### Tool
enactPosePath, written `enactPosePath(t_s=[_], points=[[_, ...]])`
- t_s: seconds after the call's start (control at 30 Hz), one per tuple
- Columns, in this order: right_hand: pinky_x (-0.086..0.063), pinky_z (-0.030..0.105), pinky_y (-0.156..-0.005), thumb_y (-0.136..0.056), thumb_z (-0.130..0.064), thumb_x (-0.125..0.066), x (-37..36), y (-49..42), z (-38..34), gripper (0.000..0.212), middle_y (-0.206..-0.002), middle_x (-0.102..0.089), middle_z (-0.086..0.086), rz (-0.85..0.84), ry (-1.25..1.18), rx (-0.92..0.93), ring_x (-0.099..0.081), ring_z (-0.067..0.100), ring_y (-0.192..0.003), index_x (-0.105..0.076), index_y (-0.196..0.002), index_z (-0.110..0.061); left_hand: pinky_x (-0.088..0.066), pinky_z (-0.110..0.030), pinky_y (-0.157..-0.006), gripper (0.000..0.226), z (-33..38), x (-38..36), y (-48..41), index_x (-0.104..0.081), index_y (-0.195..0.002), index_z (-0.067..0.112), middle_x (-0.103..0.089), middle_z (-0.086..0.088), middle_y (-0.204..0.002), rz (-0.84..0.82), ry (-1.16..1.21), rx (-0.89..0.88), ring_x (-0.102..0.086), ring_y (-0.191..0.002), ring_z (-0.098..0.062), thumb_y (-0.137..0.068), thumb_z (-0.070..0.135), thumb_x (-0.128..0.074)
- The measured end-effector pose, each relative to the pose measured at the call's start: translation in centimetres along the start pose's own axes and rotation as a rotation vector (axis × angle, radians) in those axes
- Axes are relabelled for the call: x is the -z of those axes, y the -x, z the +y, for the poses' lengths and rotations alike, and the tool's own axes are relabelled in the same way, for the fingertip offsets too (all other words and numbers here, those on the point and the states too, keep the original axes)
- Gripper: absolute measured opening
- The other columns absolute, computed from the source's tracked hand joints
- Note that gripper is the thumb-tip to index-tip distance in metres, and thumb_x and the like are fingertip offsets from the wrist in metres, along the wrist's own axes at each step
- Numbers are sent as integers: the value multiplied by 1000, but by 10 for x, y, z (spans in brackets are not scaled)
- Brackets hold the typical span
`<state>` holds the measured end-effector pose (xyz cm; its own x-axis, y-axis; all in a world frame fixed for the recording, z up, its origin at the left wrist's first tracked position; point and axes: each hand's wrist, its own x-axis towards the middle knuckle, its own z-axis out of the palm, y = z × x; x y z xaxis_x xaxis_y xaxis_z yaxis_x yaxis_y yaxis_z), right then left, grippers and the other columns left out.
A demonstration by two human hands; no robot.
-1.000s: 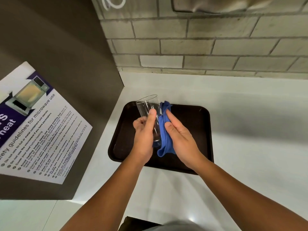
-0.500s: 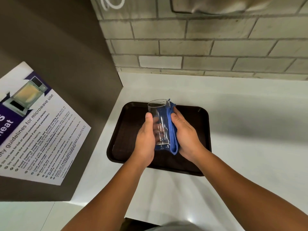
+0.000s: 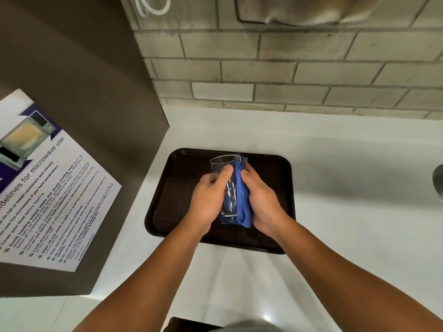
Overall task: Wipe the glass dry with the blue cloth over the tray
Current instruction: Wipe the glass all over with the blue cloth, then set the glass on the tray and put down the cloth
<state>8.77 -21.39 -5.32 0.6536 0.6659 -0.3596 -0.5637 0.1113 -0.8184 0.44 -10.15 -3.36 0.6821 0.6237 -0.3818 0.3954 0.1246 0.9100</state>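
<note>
A clear drinking glass (image 3: pixel 228 188) is held upright over the dark brown tray (image 3: pixel 177 188). My left hand (image 3: pixel 208 200) grips the glass from the left, thumb across its front. My right hand (image 3: pixel 261 202) presses the blue cloth (image 3: pixel 243 204) against the glass's right side and around its base. The cloth shows blue through the lower glass. The glass's far side is hidden by the cloth.
The tray lies on a white counter (image 3: pixel 347 212) in a corner. A dark panel (image 3: pixel 84 92) with a microwave safety notice (image 3: pixel 48 188) stands on the left. A brick wall (image 3: pixel 287 68) runs behind. A grey metal object (image 3: pixel 438 185) sits at the right edge.
The glass tipped from leaning left to upright, and the cloth wrapped closer around its right side. Both hands shifted slightly right over the tray.
</note>
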Motion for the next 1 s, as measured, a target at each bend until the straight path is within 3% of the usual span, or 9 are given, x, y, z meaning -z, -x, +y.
enactPosePath(t_s=[0.13,0.23,0.33,0.47,0.53,0.63,0.73,0.83,1.0], points=[[-65,38,-96,-112,-34,-53,1,1,0,45,-133,-79,0,0,43,-6,-78,21,-117,-49,-157,-39,-63,-33,-79,58,-1,-9,-5,-67,-133,17,-83,-8,-113,18,112,66,-81,-100,-21,-108,66,-48],[-65,40,-96,-113,-31,-53,4,2,1,38,-131,-80,3,11,16,-28,-79,24,-117,-57,-150,-36,-65,-54,-99,59,-2,-13,-10,-69,-132,13,-83,-16,-116,42,242,162,-81,-107,-33,-109,64,-50],[-65,44,-94,-113,-27,-52,13,2,0,31,-131,-79,12,58,-90,-55,-77,31,-118,-67,-140,-27,-61,-57,-107,52,-2,-10,-16,-72,-118,13,-87,-19,-110,75,387,173,-81,-112,-39,-110,61,-53],[-62,45,-96,-109,-38,-58,31,6,1,43,-138,-74,21,129,-286,-143,-73,36,-124,-70,-139,-11,-67,-48,-92,49,-13,2,-34,-72,-115,14,-83,-16,-106,154,400,-4,-78,-98,-26,-107,60,-60],[-61,46,-102,-105,-46,-64,41,8,3,54,-137,-74,22,103,-312,-159,-74,35,-123,-70,-139,-5,-63,-30,-74,55,-18,12,-43,-71,-124,10,-82,1,-94,183,363,-125,-78,-86,-11,-104,61,-63],[-51,53,-116,-101,-34,-75,56,9,11,62,-149,-62,31,78,-307,-147,-60,44,-140,-57,-149,-1,-57,-17,-72,64,-25,26,-52,-69,-126,16,-81,20,-85,236,183,-246,-76,-79,3,-93,70,-64],[-65,47,-90,-94,-14,-81,64,8,18,49,-139,-68,30,148,-233,-134,-75,40,-117,-66,-140,-6,-52,-9,-75,57,-36,34,-58,-66,-131,20,-77,32,-93,229,-31,-277,-74,-87,10,-98,67,-63],[-67,38,-73,-93,-2,-75,68,8,25,31,-112,-81,19,177,-154,-169,-82,27,-89,-80,-121,-14,-48,1,-75,58,-51,34,-60,-57,-147,13,-75,17,-100,232,-99,-289,-69,-91,19,-106,53,-66],[-65,42,-84,-90,13,-54,70,11,25,50,-116,-76,21,126,-348,-199,-77,33,-102,-73,-131,-6,-55,-7,-82,61,-59,32,-60,-53,-151,14,-72,10,-112,252,-92,-303,-70,-99,15,-106,51,-67]])
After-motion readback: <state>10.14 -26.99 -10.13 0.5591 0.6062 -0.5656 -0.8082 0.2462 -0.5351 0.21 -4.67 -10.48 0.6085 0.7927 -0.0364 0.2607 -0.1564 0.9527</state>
